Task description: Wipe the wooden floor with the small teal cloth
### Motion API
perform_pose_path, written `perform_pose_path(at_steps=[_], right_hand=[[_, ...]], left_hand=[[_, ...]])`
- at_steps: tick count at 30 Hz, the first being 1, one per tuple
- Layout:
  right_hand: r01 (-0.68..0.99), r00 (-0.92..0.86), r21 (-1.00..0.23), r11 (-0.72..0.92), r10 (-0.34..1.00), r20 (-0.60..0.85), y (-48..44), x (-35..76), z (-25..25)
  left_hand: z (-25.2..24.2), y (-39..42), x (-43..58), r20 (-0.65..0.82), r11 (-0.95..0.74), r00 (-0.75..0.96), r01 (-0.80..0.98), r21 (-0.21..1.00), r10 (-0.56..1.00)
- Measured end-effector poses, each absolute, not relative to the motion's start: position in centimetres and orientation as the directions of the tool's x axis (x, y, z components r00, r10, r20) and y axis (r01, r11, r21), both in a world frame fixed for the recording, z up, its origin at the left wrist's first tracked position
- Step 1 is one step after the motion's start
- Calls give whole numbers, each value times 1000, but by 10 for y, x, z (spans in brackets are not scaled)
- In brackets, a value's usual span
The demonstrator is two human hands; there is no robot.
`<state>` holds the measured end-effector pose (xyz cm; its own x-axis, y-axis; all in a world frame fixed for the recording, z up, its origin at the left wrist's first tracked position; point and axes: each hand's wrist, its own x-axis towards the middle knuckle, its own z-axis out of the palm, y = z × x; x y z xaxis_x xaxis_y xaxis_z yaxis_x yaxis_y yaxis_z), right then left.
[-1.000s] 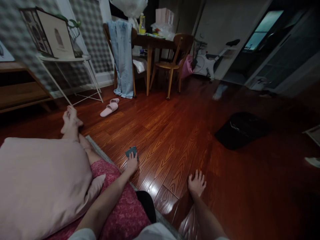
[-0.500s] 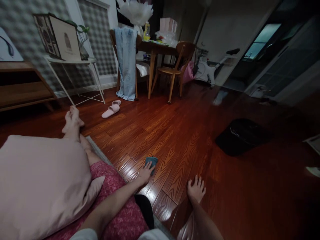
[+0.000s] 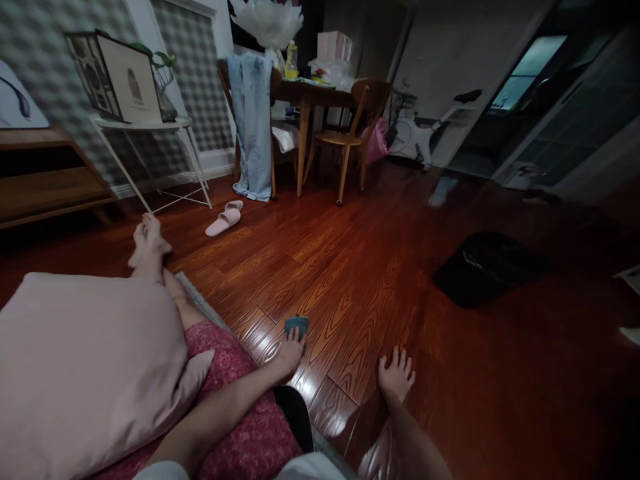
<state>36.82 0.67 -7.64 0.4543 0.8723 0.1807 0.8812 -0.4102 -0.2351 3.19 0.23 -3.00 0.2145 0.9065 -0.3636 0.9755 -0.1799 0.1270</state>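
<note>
My left hand (image 3: 290,352) reaches out over the pink-red cover, its fingers lying on a small teal thing (image 3: 296,325) like a folded cloth or pouch, just above or on the wooden floor. The thumb and the underside of that teal thing are hidden, so the grip shows only in part. Further right, my right hand (image 3: 397,377) is over the floor with its fingers spread and nothing in them. Whether its palm touches the boards I cannot tell.
A pale pink pillow (image 3: 95,360) lies over the outstretched legs. Black bin (image 3: 493,270) stands to the right on the floor (image 3: 350,267). Pink slippers (image 3: 223,220), a white side table (image 3: 140,123), jeans (image 3: 253,127) on a chair, a wooden chair (image 3: 345,139) and an exercise bike (image 3: 413,140) are ahead.
My left hand and the teal thing have shifted slightly left together. My right hand keeps its spread pose; the whole view has turned a little.
</note>
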Motion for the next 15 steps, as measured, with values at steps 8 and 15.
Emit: perform_pose_path(at_steps=[8, 15], right_hand=[[883, 451, -239, -404, 871, 195, 6, 368, -75], [878, 457, -255, -406, 869, 190, 7, 368, -76]], left_hand=[[-39, -9, 70, -342, -363, 435, 896, 256, 833], [-11, 32, -5, -344, 85, -48, 992, 91, 938]])
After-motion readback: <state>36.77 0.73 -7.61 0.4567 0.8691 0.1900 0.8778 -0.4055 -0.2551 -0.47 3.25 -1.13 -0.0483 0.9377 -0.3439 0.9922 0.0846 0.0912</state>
